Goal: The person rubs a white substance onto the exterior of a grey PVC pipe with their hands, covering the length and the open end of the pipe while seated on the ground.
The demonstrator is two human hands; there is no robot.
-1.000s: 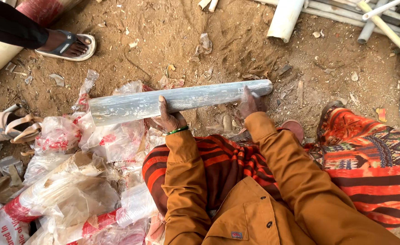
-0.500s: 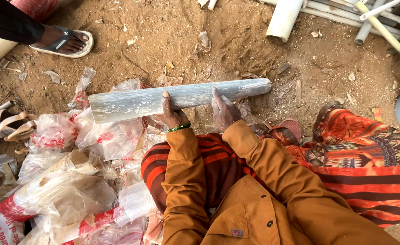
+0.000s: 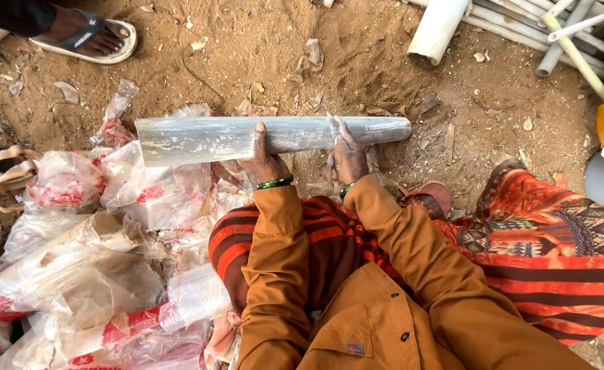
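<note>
Pipe, grey, dusty and long, lies crosswise in front of you, just above the dirt ground, and both your hands are on it. Nearest you are your orange sleeves and a striped red cloth over your lap. Your left hand curls around the pipe near its middle, thumb over the top, grasping it. Your right hand lies just beside it, fingers spread flat on the pipe; I cannot tell if it grips. Crumpled plastic bags pile up at your left, under the pipe's wide end. Farther off, someone else's sandalled foot stands top left, and white pipes lie top right.
</note>
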